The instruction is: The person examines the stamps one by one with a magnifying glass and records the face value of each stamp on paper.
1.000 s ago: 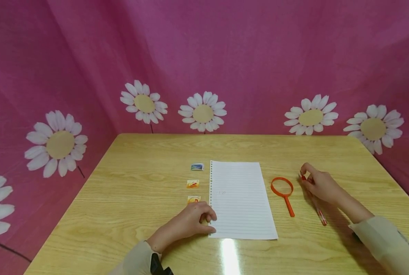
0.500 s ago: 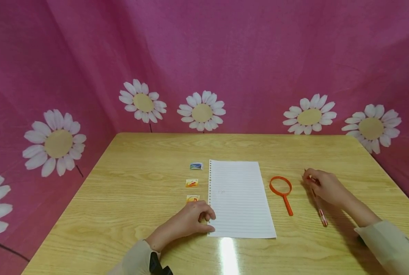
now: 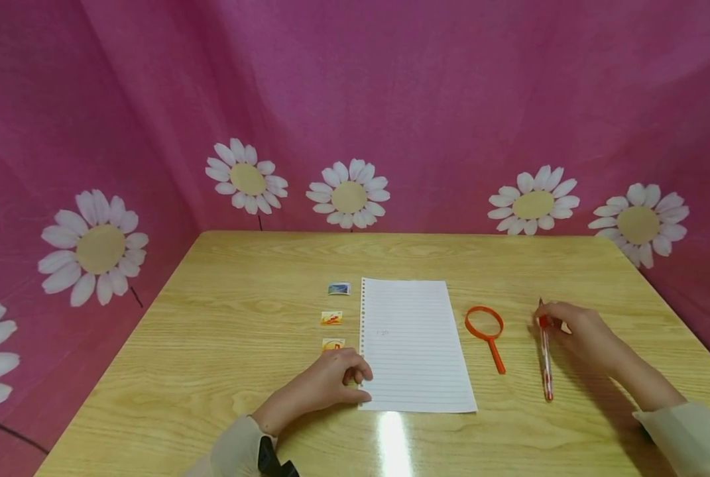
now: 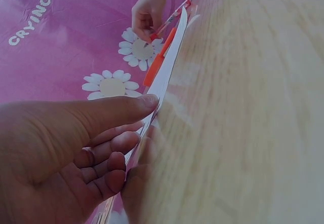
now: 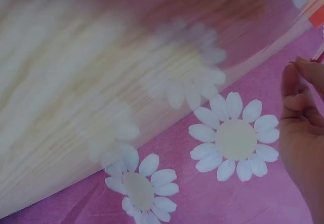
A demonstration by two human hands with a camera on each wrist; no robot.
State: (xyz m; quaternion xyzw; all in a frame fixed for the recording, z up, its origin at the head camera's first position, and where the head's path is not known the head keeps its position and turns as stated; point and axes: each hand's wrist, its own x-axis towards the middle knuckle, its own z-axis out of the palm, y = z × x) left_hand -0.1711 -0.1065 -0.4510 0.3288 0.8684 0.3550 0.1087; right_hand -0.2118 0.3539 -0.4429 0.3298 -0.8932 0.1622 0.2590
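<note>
A sheet of lined paper lies on the table with small faint writing on its left part. The left hand rests at its lower left edge; in the left wrist view the thumb of that hand touches the sheet. On the right, the right hand pinches a red pen near its upper end, fingers and thumb around it. The right wrist view shows the right hand at the right edge, beside part of the pen.
A red magnifying glass lies between paper and pen. Three small picture cards stand in a column left of the paper: a blue one, a yellow one and another yellow one. A pink flowered cloth hangs behind the table.
The right hand has moved right and slightly nearer, and the pen has swung from slanting to nearly straight up and down in the head view. The left hand stays at the paper's edge.
</note>
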